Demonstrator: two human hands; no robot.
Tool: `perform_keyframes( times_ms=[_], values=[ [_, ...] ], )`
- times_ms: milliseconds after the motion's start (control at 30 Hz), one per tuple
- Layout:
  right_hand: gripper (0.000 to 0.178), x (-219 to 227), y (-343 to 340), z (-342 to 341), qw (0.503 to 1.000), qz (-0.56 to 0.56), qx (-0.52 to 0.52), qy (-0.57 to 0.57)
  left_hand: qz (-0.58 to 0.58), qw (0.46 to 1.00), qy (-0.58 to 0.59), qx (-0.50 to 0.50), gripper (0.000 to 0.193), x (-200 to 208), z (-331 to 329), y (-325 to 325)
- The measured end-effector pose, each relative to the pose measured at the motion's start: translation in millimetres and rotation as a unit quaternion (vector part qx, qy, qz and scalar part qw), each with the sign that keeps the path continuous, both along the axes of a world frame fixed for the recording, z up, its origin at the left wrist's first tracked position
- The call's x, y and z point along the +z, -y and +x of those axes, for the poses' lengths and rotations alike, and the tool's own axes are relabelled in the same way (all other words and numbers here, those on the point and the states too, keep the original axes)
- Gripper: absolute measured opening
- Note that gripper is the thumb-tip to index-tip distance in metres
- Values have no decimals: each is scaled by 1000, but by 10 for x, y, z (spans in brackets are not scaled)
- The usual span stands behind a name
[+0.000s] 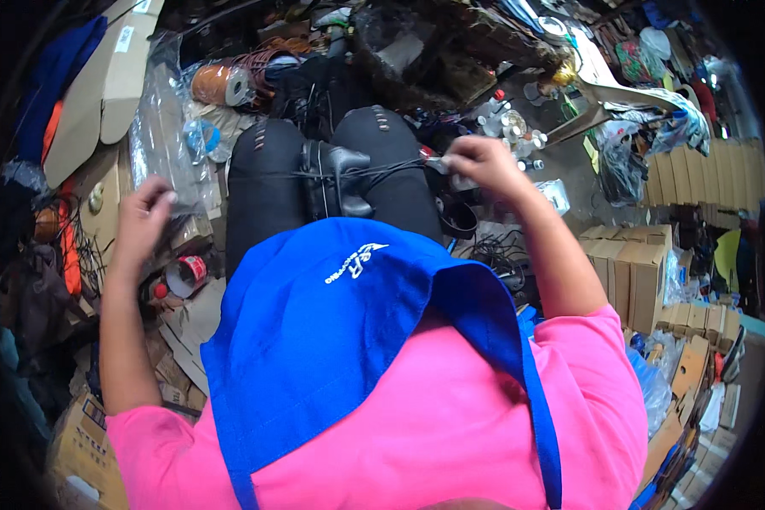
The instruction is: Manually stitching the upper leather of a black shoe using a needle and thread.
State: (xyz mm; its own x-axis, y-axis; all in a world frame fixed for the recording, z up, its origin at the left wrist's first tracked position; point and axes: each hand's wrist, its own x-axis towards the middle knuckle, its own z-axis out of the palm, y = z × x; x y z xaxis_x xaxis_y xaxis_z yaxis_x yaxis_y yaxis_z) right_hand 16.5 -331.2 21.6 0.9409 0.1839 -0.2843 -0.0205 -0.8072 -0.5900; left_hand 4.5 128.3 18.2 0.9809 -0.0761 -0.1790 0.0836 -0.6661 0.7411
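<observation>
Between my black-trousered thighs sits a glossy black leather-like piece, shaped somewhat like part of a shoe. Thin dark cord runs out from it to both sides across my thighs. My right hand, beyond the right thigh, pinches the cord's end, where the strands pull taut. Out to the left, my left hand is raised with thumb and fingers pressed together. The cord leads toward it, but whatever those fingers hold is too fine to make out. A blue apron covers my lap's near part.
Clear plastic wrap and an orange spool lie beyond my left hand. Several small bottles stand past my right hand. A red-labelled jar lies by my left forearm. Cardboard boxes are stacked at right.
</observation>
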Motion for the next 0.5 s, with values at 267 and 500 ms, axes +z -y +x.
perform_keyframes(
  times_ms=[267,500],
  values=[
    [27,427,-1134,179,747,660,42,-71,-541,814,14,-208,25,854,-51,1011],
    [24,171,-122,-165,950,66,289,94,196,921,165,-295,9,740,-305,-116]
  ],
)
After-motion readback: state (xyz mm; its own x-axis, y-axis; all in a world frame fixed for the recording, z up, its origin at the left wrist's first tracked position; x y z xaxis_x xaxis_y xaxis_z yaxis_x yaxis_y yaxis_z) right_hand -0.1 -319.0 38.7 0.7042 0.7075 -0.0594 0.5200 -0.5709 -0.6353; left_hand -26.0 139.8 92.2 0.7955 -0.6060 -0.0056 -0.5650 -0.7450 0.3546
